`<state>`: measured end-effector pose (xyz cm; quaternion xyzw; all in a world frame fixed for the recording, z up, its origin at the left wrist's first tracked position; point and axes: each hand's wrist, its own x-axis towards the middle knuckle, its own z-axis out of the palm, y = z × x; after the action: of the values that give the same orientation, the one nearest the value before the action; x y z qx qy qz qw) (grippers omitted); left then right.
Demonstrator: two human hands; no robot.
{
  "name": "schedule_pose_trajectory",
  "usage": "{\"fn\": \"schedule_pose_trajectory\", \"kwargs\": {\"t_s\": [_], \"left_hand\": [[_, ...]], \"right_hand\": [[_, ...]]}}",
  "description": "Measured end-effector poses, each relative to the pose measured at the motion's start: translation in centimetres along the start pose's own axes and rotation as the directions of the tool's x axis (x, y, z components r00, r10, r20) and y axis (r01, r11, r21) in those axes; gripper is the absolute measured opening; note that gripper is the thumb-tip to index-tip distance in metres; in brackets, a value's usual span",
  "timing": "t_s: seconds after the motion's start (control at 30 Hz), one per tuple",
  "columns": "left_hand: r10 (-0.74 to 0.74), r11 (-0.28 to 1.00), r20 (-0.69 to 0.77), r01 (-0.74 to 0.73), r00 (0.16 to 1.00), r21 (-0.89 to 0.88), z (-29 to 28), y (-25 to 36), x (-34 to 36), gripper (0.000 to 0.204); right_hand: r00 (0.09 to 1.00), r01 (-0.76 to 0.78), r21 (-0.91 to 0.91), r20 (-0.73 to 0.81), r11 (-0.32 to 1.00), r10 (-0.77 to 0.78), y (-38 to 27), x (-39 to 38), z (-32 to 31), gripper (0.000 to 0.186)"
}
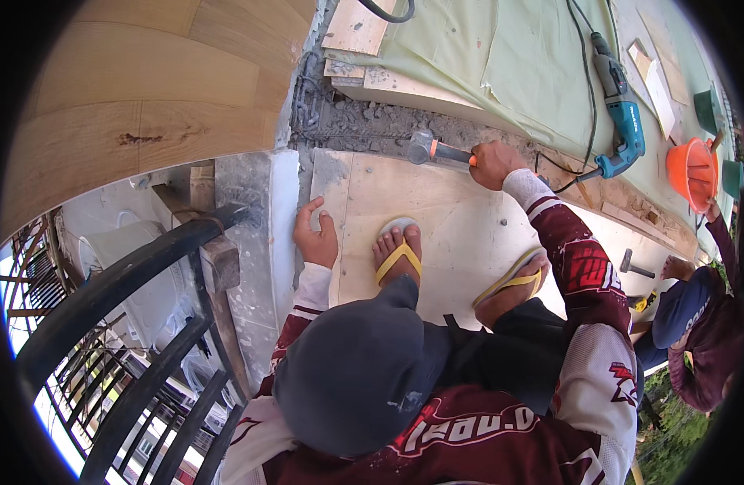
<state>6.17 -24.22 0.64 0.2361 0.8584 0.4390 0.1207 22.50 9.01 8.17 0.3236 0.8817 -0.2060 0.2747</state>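
Note:
My right hand [493, 166] grips a hammer [424, 148] with a rounded head and an orange-and-black handle, held above the pale board [388, 186] beside a rough, rubble-strewn cement strip [356, 121]. My left hand [314, 234] is open, fingers slightly bent and holding nothing, by the white wall edge [285, 194]; whether it touches a surface I cannot tell. My feet in yellow flip-flops stand on the board. A teal power drill [624, 129] with a cord lies to the right, along the edge of green sheeting [517, 56].
A black railing [97, 303] is at left, below wooden flooring [162, 81]. At right a co-worker [703, 331] squats, a hand by an orange bucket [683, 174]; another hammer [638, 267] lies near their foot. Green containers [703, 109] and stacked boards [420, 87] border the work area.

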Motion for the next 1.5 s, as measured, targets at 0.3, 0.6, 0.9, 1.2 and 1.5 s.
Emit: {"fn": "schedule_pose_trajectory", "kwargs": {"t_s": [0.3, 0.6, 0.9, 1.2, 1.5], "left_hand": [[-0.129, 0.976, 0.12, 0.148, 0.984, -0.16, 1.6, 1.1, -0.9, 0.024], [-0.133, 0.977, 0.135, 0.153, 0.982, -0.146, 1.5, 1.6, 0.1, 0.023], [-0.011, 0.991, 0.116, 0.027, 0.993, -0.134, 2.3, 3.0, 1.4, 0.024], [-0.101, 0.98, 0.116, 0.119, 0.988, -0.159, 2.6, 2.1, -0.5, 0.023], [0.004, 0.994, 0.18, 0.016, 0.984, -0.111, 4.0, 5.0, 0.5, 0.022]], "right_hand": [[0.885, 0.435, 0.145, -0.25, 0.889, -0.392, 0.3, -1.0, 1.7, 0.018], [0.891, 0.35, 0.327, -0.404, 0.878, -0.204, 1.7, -1.0, 2.1, 0.018], [0.998, -0.035, 0.043, 0.062, 0.998, 0.032, 4.0, 1.1, 2.7, 0.023], [0.919, -0.322, 0.718, 0.393, 0.617, 0.023, 10.4, -2.2, 5.9, 0.02], [0.843, -0.507, 0.793, 0.539, 0.337, 0.0, 7.8, 2.2, 5.4, 0.02]]}}
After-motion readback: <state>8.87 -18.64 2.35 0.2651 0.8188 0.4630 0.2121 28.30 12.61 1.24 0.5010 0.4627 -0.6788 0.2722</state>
